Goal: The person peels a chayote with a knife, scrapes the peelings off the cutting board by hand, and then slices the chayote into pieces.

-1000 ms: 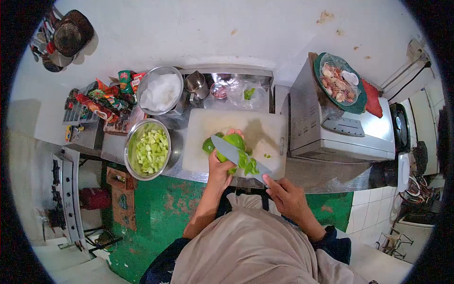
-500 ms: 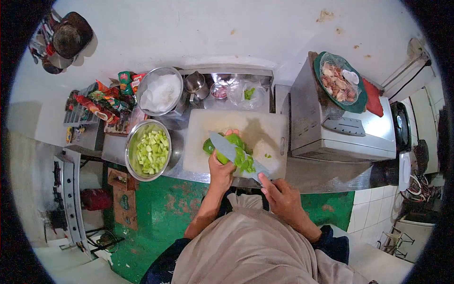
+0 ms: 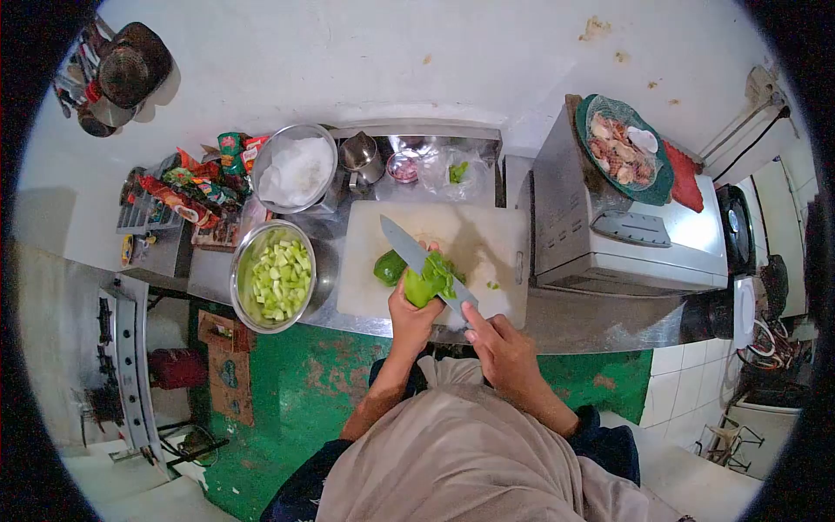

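Observation:
My left hand is wrapped round a light green bell pepper, held up over the white cutting board. In my right hand is a kitchen knife, its broad grey blade slanting up to the left across the pepper. Cut green strips hang at the pepper's right side, against the blade. Behind my left hand, a darker green pepper lies on the board. A few small green scraps rest farther right on it.
Left of the board stands a steel bowl of pale green chunks. Behind it are a pot with white contents, a metal jug and a plastic bag. A metal appliance at right carries a plate of meat.
The knife blade has turned steeper and edge-on, and its tip has moved slightly left and up. My right hand has shifted a little left and down. The pepper shows more openly.

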The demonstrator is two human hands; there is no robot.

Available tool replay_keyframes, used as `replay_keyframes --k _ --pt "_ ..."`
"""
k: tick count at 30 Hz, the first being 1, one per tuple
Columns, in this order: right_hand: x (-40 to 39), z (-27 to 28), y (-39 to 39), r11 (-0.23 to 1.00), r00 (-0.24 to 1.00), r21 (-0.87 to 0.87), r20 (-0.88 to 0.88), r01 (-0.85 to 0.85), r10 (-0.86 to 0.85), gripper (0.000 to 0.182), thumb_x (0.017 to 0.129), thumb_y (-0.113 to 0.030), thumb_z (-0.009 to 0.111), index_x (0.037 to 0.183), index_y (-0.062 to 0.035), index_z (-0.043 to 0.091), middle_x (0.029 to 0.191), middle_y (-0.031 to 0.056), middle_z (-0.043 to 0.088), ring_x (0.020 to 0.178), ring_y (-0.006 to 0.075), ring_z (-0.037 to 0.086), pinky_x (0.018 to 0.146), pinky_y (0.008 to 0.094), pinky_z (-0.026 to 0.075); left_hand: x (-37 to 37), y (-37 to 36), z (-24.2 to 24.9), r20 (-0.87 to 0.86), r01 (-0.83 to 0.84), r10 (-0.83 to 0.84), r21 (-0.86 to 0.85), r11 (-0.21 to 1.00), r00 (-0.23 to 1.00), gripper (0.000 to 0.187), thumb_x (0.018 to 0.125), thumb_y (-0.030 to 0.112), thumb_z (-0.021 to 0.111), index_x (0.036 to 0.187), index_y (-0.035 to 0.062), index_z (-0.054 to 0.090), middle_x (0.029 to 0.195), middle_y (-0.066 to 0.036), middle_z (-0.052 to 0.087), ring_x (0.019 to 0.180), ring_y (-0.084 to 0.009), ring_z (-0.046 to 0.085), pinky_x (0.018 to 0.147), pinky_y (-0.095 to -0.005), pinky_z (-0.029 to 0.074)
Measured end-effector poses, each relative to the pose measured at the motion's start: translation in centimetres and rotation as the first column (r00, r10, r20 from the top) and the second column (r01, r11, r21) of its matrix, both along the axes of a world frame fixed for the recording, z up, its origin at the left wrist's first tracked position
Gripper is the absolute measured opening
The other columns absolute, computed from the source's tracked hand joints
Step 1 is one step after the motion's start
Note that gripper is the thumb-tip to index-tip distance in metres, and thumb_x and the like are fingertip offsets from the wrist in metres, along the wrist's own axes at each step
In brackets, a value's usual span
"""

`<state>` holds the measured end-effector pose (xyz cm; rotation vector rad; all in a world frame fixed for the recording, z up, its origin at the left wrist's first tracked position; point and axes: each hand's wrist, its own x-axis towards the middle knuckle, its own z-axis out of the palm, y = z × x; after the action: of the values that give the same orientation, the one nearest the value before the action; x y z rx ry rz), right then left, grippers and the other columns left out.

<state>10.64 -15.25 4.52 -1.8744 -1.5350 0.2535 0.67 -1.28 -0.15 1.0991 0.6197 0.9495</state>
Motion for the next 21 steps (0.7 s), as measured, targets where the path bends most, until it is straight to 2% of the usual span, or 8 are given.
replay_keyframes --k 3,6,9,12,15,18,21 --pt "0.2 -0.2 0.6 0.986 0.997 -0.146 0.032 0.076 -0.072 0.045 0.092 -0.019 0.058 0.136 -0.0162 0.048 0.076 0.0095 0.053 0.060 0.0288 0.058 0.053 0.0409 0.050 -0.8 -0.2 0.5 -0.284 0.008 0.002 0.036 0.999 0.959 0.074 0.068 -0.009 0.063 0.138 0.0002 0.040 0.131 -0.012 0.054 0.119 -0.0195 0.053 0.101 -0.0325 0.042" --pt "1.7 -0.8 1.1 0.994 0.978 -0.060 -0.185 0.089 -0.098 0.042 0.094 -0.020 0.054 0.135 -0.0149 0.049 0.078 0.0119 0.054 0.062 0.0309 0.057 0.057 0.0423 0.049 0.3 -0.6 1.9 -0.111 -0.074 0.094 0.175 0.982 0.989 0.066 0.069 -0.009 0.063 0.131 -0.0002 0.042 0.122 -0.009 0.057 0.109 -0.0161 0.056 0.096 -0.0293 0.043" --pt "1.9 -1.0 0.4 0.997 0.960 -0.068 -0.273 0.044 -0.061 0.041 0.095 -0.021 0.053 0.135 -0.0137 0.050 0.078 0.0129 0.054 0.064 0.0306 0.057 0.058 0.0410 0.048 0.0 0.0 0.5 0.007 -0.052 0.052 -0.002 0.999 0.999 0.064 0.066 -0.008 0.065 0.126 0.0015 0.044 0.127 -0.013 0.055 0.113 -0.0202 0.055 0.099 -0.0321 0.043" --pt "1.7 -0.2 -0.4 0.998 0.974 -0.059 -0.223 0.018 -0.031 0.042 0.093 -0.019 0.056 0.135 -0.0147 0.050 0.078 0.0112 0.054 0.063 0.0289 0.057 0.056 0.0404 0.048 -0.2 0.1 0.9 0.043 -0.083 0.091 -0.163 0.983 0.995 0.053 0.069 -0.010 0.064 0.117 0.0035 0.046 0.111 -0.006 0.058 0.100 -0.0147 0.058 0.089 -0.0289 0.048" --pt "1.1 -0.6 -1.4 1.000 0.993 -0.006 -0.117 -0.023 0.022 0.044 0.091 -0.018 0.059 0.135 -0.0164 0.050 0.078 0.0090 0.055 0.060 0.0264 0.056 0.052 0.0390 0.048 0.2 0.2 0.7 0.108 -0.112 0.127 -0.131 0.985 0.986 0.054 0.071 -0.010 0.064 0.120 0.0030 0.046 0.111 -0.007 0.059 0.100 -0.0159 0.060 0.089 -0.0308 0.050" --pt "0.9 -0.7 -2.0 0.999 0.999 0.009 -0.011 -0.040 0.040 0.047 0.090 -0.018 0.061 0.135 -0.0180 0.050 0.078 0.0074 0.055 0.058 0.0244 0.056 0.049 0.0375 0.048 0.4 0.1 0.6 0.149 -0.096 0.123 -0.173 0.980 0.981 0.053 0.073 -0.008 0.063 0.122 0.0027 0.046 0.112 -0.008 0.059 0.101 -0.0180 0.061 0.088 -0.0324 0.051" --pt "0.6 -0.1 -2.1 0.998 0.998 0.041 -0.030 -0.055 0.056 0.049 0.089 -0.017 0.062 0.136 -0.0182 0.049 0.077 0.0072 0.055 0.058 0.0243 0.057 0.047 0.0377 0.048 0.6 0.0 1.5 0.155 -0.124 0.157 -0.207 0.970 0.975 0.053 0.075 -0.007 0.064 0.124 0.0026 0.045 0.114 -0.008 0.059 0.102 -0.0188 0.061 0.089 -0.0332 0.051"
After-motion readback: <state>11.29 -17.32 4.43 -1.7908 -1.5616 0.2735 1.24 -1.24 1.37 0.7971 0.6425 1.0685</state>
